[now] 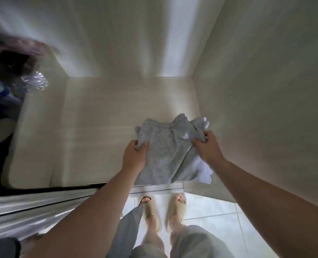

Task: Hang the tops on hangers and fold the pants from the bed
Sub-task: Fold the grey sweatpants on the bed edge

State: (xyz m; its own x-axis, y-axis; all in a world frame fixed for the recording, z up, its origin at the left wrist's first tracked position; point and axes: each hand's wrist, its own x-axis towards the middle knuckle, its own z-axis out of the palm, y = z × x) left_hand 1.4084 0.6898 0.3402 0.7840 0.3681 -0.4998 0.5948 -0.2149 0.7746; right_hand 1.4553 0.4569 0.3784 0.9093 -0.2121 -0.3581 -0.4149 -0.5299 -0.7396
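Your forearms [91, 216] reach forward; your left hand [134, 155] and right hand [207, 146] each grip an edge of the folded grey sweatpants [163, 153]; the clutter [14, 71] at far left is blurred.

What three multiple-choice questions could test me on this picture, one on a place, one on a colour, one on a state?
1. Where are the pants? A. over the front of the shelf; B. on the floor tiles; C. on a hanger.
2. What colour are they? A. black; B. grey; C. red.
3. What are the hands doing? A. both hold the pants; B. both are empty; C. only one holds them.
Answers: 1 A, the pale shelf shows behind and beside them. 2 B, the fabric is plain grey. 3 A, the left hand and right hand each grip an edge of the cloth.
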